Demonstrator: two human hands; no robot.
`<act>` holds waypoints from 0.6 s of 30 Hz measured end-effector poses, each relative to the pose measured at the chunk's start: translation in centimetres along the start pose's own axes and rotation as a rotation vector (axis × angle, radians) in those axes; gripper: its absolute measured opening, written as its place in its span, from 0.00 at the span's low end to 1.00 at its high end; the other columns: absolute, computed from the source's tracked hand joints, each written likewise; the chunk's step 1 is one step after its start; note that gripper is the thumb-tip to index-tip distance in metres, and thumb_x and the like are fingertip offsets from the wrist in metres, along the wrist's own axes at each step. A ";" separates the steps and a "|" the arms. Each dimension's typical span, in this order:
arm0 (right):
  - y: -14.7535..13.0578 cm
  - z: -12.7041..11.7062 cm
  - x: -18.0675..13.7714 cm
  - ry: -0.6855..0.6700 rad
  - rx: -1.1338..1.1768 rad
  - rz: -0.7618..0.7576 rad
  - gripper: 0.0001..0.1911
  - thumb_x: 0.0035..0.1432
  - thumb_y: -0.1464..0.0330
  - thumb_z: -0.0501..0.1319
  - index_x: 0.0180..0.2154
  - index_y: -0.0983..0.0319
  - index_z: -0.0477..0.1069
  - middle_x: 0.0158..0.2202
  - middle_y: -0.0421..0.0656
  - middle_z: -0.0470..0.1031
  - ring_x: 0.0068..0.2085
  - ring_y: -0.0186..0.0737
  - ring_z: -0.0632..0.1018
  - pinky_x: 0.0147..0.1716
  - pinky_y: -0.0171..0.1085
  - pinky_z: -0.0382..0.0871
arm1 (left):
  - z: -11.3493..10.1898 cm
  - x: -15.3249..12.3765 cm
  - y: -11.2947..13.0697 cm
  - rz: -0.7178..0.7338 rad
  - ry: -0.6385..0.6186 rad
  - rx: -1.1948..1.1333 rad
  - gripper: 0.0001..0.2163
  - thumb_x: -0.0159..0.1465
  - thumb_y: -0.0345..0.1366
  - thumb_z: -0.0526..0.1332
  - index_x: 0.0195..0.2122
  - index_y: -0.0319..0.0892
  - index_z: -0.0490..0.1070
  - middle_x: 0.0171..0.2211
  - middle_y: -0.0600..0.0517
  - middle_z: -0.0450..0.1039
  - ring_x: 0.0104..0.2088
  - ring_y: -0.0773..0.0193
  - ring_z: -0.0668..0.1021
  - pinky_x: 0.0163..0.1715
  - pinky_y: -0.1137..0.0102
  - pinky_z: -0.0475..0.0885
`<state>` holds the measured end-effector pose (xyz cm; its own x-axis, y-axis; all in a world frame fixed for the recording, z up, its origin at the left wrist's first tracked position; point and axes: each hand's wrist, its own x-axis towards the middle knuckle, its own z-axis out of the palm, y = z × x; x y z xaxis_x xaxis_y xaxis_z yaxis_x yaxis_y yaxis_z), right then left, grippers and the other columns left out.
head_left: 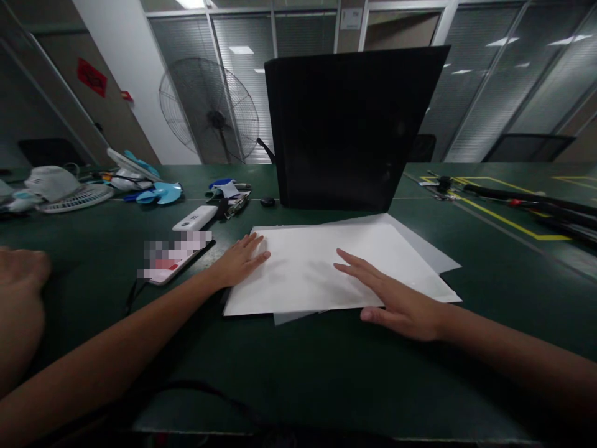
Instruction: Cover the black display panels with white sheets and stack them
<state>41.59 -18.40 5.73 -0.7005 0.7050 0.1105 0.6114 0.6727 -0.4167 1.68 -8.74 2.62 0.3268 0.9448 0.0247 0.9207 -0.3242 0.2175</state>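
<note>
Bare forearms [517,348] slant in from either side of the white sheet [303,242], which lies flat on the green table [326,386] over other sheets [431,252] poking out at its right and front. At the sheet's left edge, the left hand [237,260] is palm down, fingers extended fairly close together, thumb splayed inward over the paper. The right hand [396,302] is tilted at the sheet's front right, fingers stretched leftward, thumb spread below its front edge; whether it touches the paper I cannot tell. Neither hand pinches anything. Behind the sheet stands a black panel [349,130]; left of it lies a phone [170,274].
</note>
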 end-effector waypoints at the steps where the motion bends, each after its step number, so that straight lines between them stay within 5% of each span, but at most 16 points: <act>1: 0.7 -0.4 -0.1 0.043 -0.009 0.001 0.42 0.69 0.45 0.53 0.76 0.50 0.46 0.78 0.44 0.36 0.75 0.56 0.52 0.70 0.59 0.56 | 0.0 0.0 0.0 0.001 -0.007 0.010 0.47 0.69 0.68 0.40 0.75 0.32 0.50 0.76 0.37 0.45 0.76 0.45 0.51 0.73 0.52 0.49; 4: 4.5 -1.6 -0.2 0.177 -0.139 0.119 0.40 0.69 0.44 0.52 0.75 0.54 0.54 0.76 0.49 0.47 0.75 0.58 0.53 0.71 0.63 0.52 | 0.0 0.1 0.0 0.009 -0.016 0.041 0.49 0.66 0.70 0.47 0.75 0.34 0.49 0.76 0.36 0.44 0.76 0.44 0.50 0.72 0.50 0.51; 9: 9.8 -2.1 -0.7 0.061 -0.365 0.278 0.40 0.67 0.39 0.52 0.69 0.55 0.65 0.71 0.49 0.62 0.70 0.59 0.64 0.68 0.63 0.59 | 0.3 0.4 -0.5 0.005 0.017 0.010 0.42 0.69 0.63 0.47 0.74 0.37 0.53 0.76 0.38 0.48 0.75 0.46 0.54 0.72 0.51 0.52; 13: 8.0 -1.5 -0.5 0.041 -0.434 0.263 0.43 0.65 0.37 0.52 0.67 0.58 0.69 0.68 0.52 0.68 0.66 0.63 0.69 0.65 0.65 0.62 | 0.5 0.7 -1.0 -0.008 0.061 -0.023 0.35 0.71 0.52 0.47 0.73 0.34 0.56 0.75 0.39 0.51 0.75 0.51 0.57 0.73 0.56 0.52; 18: 3.5 -0.8 -0.1 0.028 -0.330 0.049 0.45 0.59 0.36 0.58 0.68 0.56 0.69 0.66 0.53 0.69 0.63 0.65 0.71 0.62 0.67 0.63 | 0.6 1.0 -1.2 -0.038 0.128 -0.035 0.29 0.70 0.45 0.49 0.70 0.39 0.62 0.74 0.44 0.58 0.73 0.53 0.61 0.73 0.57 0.53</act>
<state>44.06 -15.91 4.95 -0.6597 0.7412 0.1241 0.7336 0.6710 -0.1075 0.99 -7.40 1.82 0.2599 0.9555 0.1395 0.9232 -0.2882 0.2543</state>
